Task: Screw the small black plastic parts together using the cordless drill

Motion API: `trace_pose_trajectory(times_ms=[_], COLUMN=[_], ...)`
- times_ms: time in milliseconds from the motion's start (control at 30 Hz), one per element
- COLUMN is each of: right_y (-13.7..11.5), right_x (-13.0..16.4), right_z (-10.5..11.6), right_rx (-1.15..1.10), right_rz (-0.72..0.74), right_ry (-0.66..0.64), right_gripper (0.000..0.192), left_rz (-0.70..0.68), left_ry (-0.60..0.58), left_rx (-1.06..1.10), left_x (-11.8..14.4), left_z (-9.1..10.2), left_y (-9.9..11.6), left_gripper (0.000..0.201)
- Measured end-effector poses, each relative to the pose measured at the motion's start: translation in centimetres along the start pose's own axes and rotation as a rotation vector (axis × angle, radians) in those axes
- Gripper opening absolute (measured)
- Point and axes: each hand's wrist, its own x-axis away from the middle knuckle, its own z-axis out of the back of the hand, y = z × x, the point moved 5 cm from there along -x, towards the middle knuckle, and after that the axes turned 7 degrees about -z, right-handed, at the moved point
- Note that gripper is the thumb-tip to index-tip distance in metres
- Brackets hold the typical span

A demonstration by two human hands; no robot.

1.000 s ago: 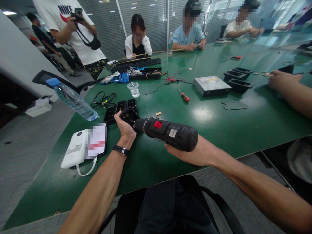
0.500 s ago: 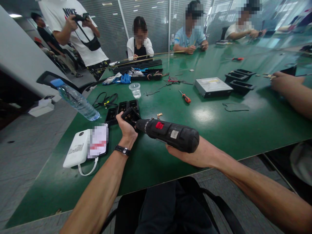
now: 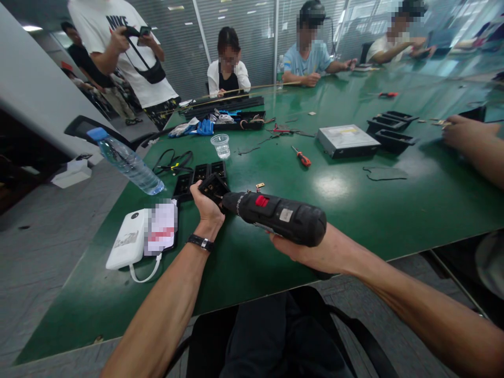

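- The bit could have slipped off the screw: the cordless driver met the small black part at a slant, and the part was gripped in the air above the green table, not braced on it. This is a judgement; the bit tip itself was hidden.
- A slipped bit would likely have struck the thumb of the left hand, which lay right beside the driver's nose.
- The loose brass piece, just off the driver at 12 o'clock, could have been knocked away if the tool swung.
- The left hand was closed around the black part, fingers wrapped beneath, thumb on top. The part sat just at 5 o'clock of the black socket strip lying on the table.
- The right hand was clenched around the driver's grip from below; the tool's body hid most of its fingers, so the trigger finger's position could not be told.
- The water bottle and white power bank lay well apart, at 9 and 7 o'clock of the left hand.
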Motion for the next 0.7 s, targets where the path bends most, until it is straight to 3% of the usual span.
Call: trace_pose_trajectory(times_ms=[200, 400, 700], right_y=[0.4, 0.7, 1.2], right_x=[0.0, -0.3, -1.1], right_z=[-0.1, -0.3, 0.3], right_rx=[0.043, 0.031, 0.08], right_rz=[0.073, 0.063, 0.037], right_ry=[-0.014, -0.019, -0.048], right_gripper=[0.013, 0.017, 0.006], left_rz=[0.017, 0.025, -0.008], left_ry=[-0.055, -0.015, -0.015], left_rx=[0.013, 0.03, 0.065], left_x=[-0.2, 0.0, -0.5], left_z=[0.1, -0.2, 0.0], left_y=[-0.2, 0.2, 0.3], left_gripper=[0.048, 0.048, 0.043])
